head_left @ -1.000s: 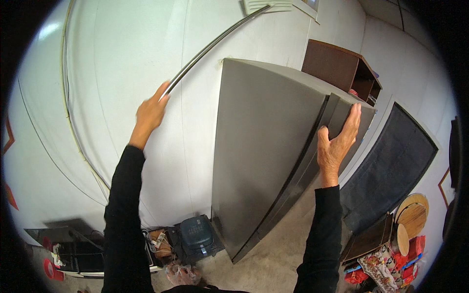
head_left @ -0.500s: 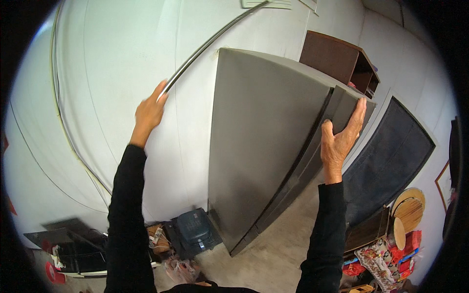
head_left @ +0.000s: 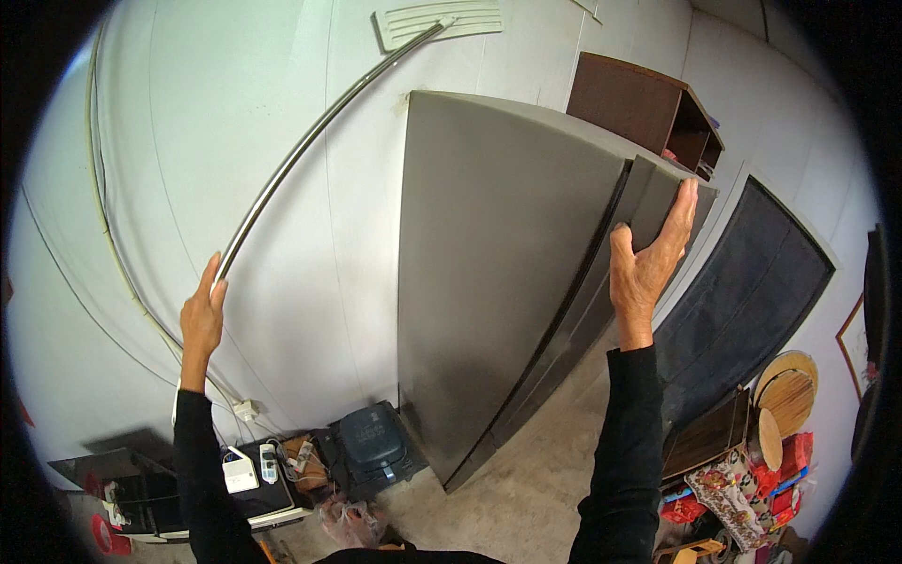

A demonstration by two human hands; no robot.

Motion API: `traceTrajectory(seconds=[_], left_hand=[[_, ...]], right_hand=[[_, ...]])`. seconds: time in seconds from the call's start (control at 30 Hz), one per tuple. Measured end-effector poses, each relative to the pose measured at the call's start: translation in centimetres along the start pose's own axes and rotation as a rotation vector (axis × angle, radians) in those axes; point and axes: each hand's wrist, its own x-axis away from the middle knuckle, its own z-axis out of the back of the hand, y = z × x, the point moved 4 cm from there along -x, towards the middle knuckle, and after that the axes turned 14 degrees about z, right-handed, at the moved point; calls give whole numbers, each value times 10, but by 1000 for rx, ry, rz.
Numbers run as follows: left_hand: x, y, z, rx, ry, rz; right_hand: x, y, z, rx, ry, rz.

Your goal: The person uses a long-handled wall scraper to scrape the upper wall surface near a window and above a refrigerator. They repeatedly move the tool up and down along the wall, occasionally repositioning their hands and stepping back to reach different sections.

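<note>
Grasping the lower end of a long, slim, shiny metal rod point(head_left: 324, 120), the left hand point(head_left: 202, 315) has its fingers wrapped around it. The rod's long axis slants up and rightward before a smooth white wall point(head_left: 244, 94), its tip at a cream slatted vent point(head_left: 474, 19). The right hand point(head_left: 650, 268) lies spread against a tall grey refrigerator point(head_left: 498, 254). Steering the rod seems the step in hand; the next move likely calls for steady aim

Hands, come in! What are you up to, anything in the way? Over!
Left hand closed on metal pole. Far end up at pale slatted vent, touch unclear. Right hand spread against tall grey fridge. Nothing visibly blocking the pole.
</note>
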Motion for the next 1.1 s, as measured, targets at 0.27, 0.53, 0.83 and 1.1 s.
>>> traceTrajectory(seconds=[0.27, 0.53, 0.83, 1.1], left_hand=[[-109, 151, -43, -60, 74, -110], [-24, 14, 2, -46, -7, -40], [-55, 47, -14, -12, 75, -137], [-93, 163, -61, -72, 9, -102]], right_hand=[[-3, -2, 0, 37, -2, -5], [-2, -2, 1, 18, -6, -8], [0, 0, 0, 14, 3, 13], [-2, -2, 0, 3, -7, 26]])
